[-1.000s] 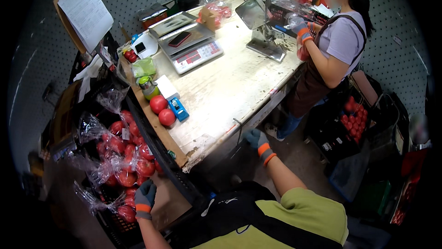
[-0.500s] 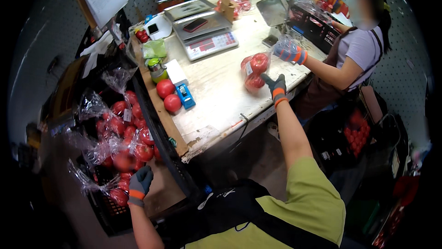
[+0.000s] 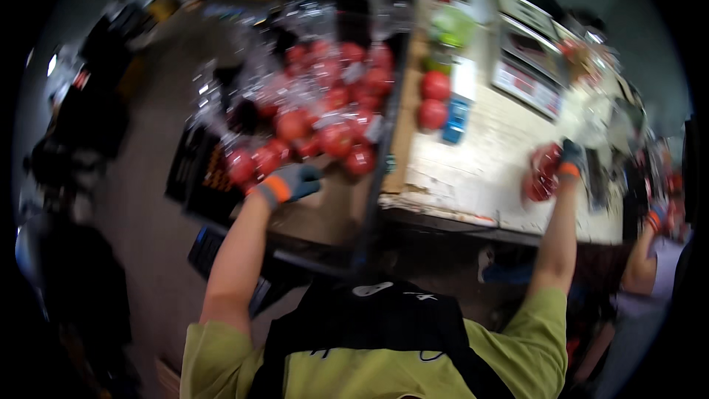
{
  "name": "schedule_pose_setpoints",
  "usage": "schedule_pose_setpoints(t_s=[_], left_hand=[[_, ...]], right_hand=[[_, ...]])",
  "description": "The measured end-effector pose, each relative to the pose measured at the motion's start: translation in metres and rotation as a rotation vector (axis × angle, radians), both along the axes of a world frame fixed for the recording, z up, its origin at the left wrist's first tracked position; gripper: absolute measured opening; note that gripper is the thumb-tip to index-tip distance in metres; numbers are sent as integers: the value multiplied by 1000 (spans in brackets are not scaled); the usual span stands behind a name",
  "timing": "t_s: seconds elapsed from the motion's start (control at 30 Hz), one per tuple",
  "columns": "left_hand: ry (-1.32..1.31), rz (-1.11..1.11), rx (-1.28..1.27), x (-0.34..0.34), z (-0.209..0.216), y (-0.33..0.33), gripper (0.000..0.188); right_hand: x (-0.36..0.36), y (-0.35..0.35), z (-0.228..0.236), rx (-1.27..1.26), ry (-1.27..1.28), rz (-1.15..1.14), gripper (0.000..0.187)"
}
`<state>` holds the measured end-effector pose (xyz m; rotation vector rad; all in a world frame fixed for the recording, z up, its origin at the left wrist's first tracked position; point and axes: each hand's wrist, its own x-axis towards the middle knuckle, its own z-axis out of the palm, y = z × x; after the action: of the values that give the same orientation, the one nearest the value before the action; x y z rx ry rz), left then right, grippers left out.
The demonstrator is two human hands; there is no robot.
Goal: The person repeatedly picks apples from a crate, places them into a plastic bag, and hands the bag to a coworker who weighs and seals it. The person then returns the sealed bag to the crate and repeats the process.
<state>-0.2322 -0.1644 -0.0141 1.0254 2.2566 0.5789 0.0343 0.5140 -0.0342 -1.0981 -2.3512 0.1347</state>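
My right hand (image 3: 570, 157), in a grey glove with an orange cuff, is closed at the side of a clear bag of round red fruit (image 3: 543, 172), apple-like, over the worktable. Blur hides its exact finger placement. At the left, my left hand (image 3: 299, 181), gloved alike, hovers by the near side of a dark crate (image 3: 373, 211). Its fingers are loosely bent and apart, with nothing in them. Several bagged red fruits (image 3: 336, 137) fill the crate's far part; bare brown lining shows near my hand.
On the worktable (image 3: 465, 185) are two loose red fruits (image 3: 434, 100), a blue device (image 3: 456, 120), a white box (image 3: 464, 78) and a scale (image 3: 528, 89). A co-worker's arm (image 3: 641, 255) shows at the far right. Black crates (image 3: 196, 177) stand at the left.
The view has swung left, bringing the crate to the middle. The co-worker's hand is now away from the bag, which my right hand has closed on. My left hand's fingers have turned rightward.
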Motion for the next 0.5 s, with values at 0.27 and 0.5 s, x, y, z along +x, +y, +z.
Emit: schedule_pose_setpoints(t_s=[0.27,0.5], left_hand=[[-59,-151,-286,13,36,19,34],[72,-51,-210,22,36,-8,46]], right_hand=[[-23,-49,60,-609,366,574,35],[-112,-289,233,-268,379,1203,35]])
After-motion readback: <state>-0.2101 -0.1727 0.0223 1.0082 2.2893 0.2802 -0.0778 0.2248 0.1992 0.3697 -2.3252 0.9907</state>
